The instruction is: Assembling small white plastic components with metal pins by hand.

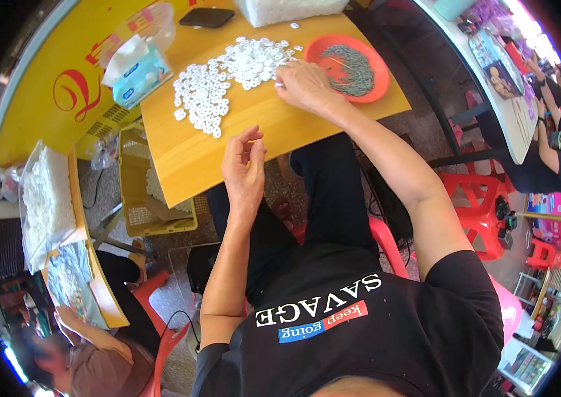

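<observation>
Small white oval pieces point(202, 92), each with a dark middle, lie in a loose spread on the wooden table point(187, 165). They join a denser heap point(254, 61) farther right. My right hand point(308, 87) is at the right edge of that heap, its fingers bent together and a small white piece at their tips. Just beyond this hand stands an orange-red plate point(383, 71) with many thin grey metal pins point(353, 69) in it. Near the table's front edge my left hand point(245, 165) is raised, fingers loosely curled and apart, with nothing visible in it.
A tissue box point(140, 78), a clear plastic bowl point(156, 26), a dark phone point(206, 18) and a white foam box point(280, 10) stand along the far side. Below left is a yellow crate point(154, 225). Another person point(105, 364) sits at the lower left; more people are far right.
</observation>
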The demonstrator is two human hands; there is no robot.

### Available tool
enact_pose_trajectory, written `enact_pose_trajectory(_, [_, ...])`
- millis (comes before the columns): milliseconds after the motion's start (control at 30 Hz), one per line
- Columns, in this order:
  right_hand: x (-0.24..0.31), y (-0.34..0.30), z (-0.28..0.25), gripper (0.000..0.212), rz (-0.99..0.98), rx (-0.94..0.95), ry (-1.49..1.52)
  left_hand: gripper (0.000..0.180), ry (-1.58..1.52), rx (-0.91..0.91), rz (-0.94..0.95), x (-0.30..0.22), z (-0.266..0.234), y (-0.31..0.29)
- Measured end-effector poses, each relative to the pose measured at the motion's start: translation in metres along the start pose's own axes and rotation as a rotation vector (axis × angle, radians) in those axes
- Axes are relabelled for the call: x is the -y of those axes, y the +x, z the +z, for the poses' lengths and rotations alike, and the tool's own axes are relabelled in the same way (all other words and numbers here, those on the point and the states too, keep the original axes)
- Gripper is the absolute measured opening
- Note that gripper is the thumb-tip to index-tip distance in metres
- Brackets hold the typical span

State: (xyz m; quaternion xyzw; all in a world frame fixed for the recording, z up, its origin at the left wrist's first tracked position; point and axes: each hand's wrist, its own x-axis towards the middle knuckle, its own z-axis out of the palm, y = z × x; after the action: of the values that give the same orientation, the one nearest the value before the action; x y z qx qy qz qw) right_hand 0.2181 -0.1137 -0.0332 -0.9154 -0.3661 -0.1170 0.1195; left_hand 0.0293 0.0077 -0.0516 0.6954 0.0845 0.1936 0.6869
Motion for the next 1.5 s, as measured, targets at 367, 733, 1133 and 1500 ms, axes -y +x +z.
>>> enact_pose_trajectory(367, [0.042,-0.040,-0.012,0.019,0.324,0.001,1.193,0.021,-0.158,-0.021,-0.125,0.000,0.020,0.014])
enact_pose_trajectory(733, [0.056,-0.084,-0.023,0.015,0.472,-0.070,1.760,0.015,-0.182,-0.033,-0.035,-0.010,0.037,0.012])
enact_pose_trajectory(1133, [0.032,-0.093,-0.035,0.015,0.477,-0.030,1.551,0.014,-0.278,0.006,-0.095,-0.002,0.054,0.024])
enact_pose_trajectory(1500, [-0.112,-0.059,-0.061,0.010,0.212,-0.015,0.398,0.010,-0.177,0.008,-0.147,0.016,0.047,0.035])
